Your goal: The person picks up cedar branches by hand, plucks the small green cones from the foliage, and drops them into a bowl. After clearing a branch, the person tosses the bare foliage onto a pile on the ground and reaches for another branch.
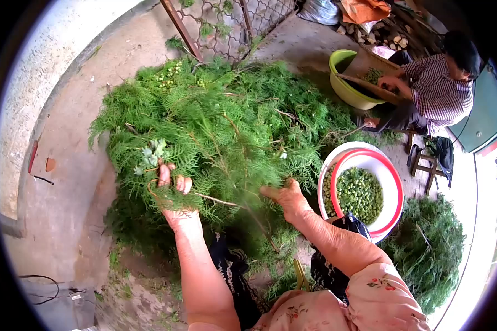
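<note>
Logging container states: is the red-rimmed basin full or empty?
Partly full: small green pieces lie in the red-rimmed basin, with bare white wall visible beside them.

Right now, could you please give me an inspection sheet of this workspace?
Surface: floor, strewn with green bits.
Job's things: heaped branches; red-rimmed basin with green cones.
Clutter: reddish fragment and dark stick on the left.
Hands: left hand holds a sprig; right hand at the branches, grip unclear.
Cables: thin dark loop at lower left, possibly a cable.
Surroundings: seated co-worker by green basin; firewood behind.
</note>
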A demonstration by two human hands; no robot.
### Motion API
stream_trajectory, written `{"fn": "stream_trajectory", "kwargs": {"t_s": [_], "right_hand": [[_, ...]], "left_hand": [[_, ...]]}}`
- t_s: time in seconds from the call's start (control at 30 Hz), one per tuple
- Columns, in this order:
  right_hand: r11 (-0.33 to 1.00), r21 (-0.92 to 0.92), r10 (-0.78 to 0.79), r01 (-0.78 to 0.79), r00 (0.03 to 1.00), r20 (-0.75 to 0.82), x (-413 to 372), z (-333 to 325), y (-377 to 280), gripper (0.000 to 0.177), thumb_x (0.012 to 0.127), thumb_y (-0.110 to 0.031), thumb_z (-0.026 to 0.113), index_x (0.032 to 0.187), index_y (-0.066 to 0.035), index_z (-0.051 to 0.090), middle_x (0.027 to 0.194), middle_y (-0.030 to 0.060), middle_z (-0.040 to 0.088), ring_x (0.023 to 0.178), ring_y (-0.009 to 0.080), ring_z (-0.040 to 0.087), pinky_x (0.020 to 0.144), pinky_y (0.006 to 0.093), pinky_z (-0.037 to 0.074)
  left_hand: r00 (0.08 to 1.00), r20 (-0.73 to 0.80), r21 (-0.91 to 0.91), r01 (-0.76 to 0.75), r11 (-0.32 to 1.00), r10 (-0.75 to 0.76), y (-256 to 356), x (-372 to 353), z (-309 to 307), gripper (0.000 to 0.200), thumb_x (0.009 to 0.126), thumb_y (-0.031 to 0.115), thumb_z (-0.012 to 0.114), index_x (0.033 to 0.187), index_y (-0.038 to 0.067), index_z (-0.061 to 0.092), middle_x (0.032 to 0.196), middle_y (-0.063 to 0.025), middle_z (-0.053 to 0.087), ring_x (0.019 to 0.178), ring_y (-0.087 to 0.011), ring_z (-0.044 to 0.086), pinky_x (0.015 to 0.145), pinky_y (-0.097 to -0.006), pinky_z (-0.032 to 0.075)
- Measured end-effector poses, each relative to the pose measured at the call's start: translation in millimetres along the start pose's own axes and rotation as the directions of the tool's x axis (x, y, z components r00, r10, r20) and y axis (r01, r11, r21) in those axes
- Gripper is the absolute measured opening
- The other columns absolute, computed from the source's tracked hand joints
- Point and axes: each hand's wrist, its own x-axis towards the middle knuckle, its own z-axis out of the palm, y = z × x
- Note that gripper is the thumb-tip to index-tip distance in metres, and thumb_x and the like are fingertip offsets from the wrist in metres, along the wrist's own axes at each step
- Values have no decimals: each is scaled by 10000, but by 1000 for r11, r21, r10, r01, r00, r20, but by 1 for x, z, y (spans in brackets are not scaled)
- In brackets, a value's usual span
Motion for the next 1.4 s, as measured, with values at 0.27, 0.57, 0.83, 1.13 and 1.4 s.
{"fn": "stream_trajectory", "kwargs": {"t_s": [0.27, 0.57, 0.83, 1.13, 1.4], "right_hand": [[921, -192, 358, -339, 931, 73, 1, -37, -67, 304, 828, -238, 627, 638, -1, 612, 509, 58, 574, 414, 160, 553, 403, 270, 447], [808, 585, 331, -72, 877, -349, 3, -28, -75, 383, 796, 49, 567, 1133, -47, 413, 1009, 118, 510, 727, 176, 565, 475, 272, 520], [908, 416, 225, -56, 901, -370, 18, -27, -70, 132, 813, 2, 570, 945, -2, 574, 754, 46, 583, 559, 110, 518, 485, 244, 471], [937, 256, -59, 239, 828, -558, 51, -54, -4, 222, 889, -66, 494, 1108, -31, 500, 854, 58, 605, 627, 143, 568, 517, 262, 472], [705, 638, 99, 309, 848, -520, 35, -57, -84, 71, 866, -53, 522, 922, -69, 562, 786, -46, 549, 633, 76, 488, 519, 229, 418]], "left_hand": [[997, 28, -59, -73, 996, 74, 6, 4, -4, 173, 929, 217, 463, 975, 57, 513, 823, -33, 539, 436, -68, 349, 391, -201, 303], [999, 52, -19, -9, 1000, 10, 5, 2, -5, 220, 914, 264, 498, 1043, 89, 535, 813, -11, 532, 424, -45, 330, 392, -185, 262], [983, 162, -18, 96, 995, -91, 8, -1, 1, 257, 905, 293, 518, 1064, 91, 516, 778, -4, 515, 425, -42, 332, 392, -182, 271], [988, 54, 80, 137, 987, -142, 12, -5, 12, 227, 914, 280, 500, 1027, 83, 507, 696, -3, 506, 359, -47, 305, 324, -185, 270], [948, 151, 61, 272, 960, -279, 7, -5, 5, 259, 929, 302, 452, 1029, 67, 499, 708, -25, 515, 383, -71, 415, 335, -202, 319]]}}
